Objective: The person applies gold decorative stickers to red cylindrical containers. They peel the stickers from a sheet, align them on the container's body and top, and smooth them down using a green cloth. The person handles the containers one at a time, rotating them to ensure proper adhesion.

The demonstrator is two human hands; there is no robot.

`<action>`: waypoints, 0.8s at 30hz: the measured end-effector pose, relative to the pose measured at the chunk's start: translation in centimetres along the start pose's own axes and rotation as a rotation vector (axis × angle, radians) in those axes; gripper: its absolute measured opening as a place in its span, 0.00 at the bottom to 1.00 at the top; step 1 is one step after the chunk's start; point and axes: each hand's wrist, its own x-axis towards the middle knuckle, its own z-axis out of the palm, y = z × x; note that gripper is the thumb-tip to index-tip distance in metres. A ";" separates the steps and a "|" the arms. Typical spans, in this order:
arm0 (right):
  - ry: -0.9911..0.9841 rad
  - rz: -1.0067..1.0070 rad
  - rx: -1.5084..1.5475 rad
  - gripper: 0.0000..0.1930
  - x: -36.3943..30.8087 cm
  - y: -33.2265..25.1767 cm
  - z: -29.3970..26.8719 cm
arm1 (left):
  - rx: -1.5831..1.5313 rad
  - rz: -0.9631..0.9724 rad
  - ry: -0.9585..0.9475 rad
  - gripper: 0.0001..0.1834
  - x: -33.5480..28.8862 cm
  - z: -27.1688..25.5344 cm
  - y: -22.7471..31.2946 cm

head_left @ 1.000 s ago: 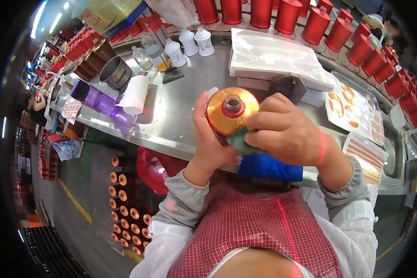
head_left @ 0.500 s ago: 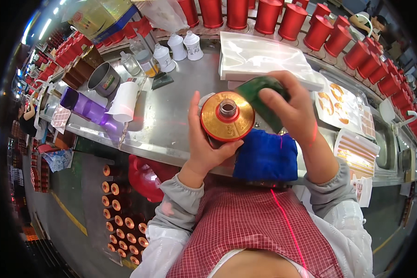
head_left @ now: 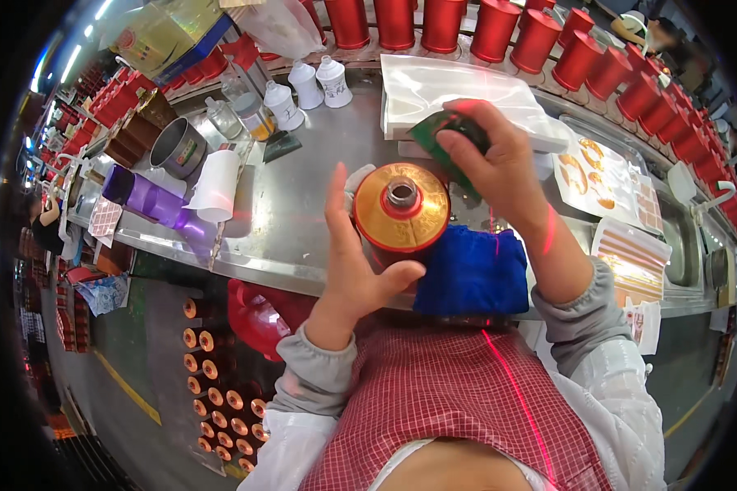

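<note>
A round red bottle point(head_left: 402, 214) with a gold top and a short open metal neck is in front of me at the counter's front edge. My left hand point(head_left: 359, 266) is beside it with thumb and forefinger spread apart, the forefinger clear of its rim and the thumb close to its near side. Up and to the right of the bottle, my right hand point(head_left: 504, 159) pinches a dark green flat piece point(head_left: 424, 129), tilted and partly hidden by the fingers. Right of the bottle lies a folded blue cloth point(head_left: 475, 274).
Clear plastic sheets point(head_left: 458, 90) are stacked behind. Gold stickers point(head_left: 585, 176) lie at the right. White bottles point(head_left: 333, 82), a grey pot point(head_left: 180, 147), a paper roll point(head_left: 214, 186) and a purple bottle point(head_left: 151, 200) stand or lie left. Red canisters point(head_left: 491, 31) line the back.
My left hand has loosened, its fingers parting from the bottle. The right hand has moved up and slightly left with the green piece, away from the bottle.
</note>
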 end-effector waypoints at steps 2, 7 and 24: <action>-0.027 0.062 0.177 0.14 -0.2 -0.9 0.2 | 0.055 -0.063 0.031 0.63 0.0 0.8 -0.4; 0.090 -0.095 -0.157 0.15 1.1 -0.2 -0.4 | -0.134 -0.168 0.055 0.58 0.2 0.9 -0.7; 0.008 0.047 -0.140 0.14 1.3 0.3 0.0 | -0.208 -0.233 0.046 0.56 -0.1 0.1 -0.5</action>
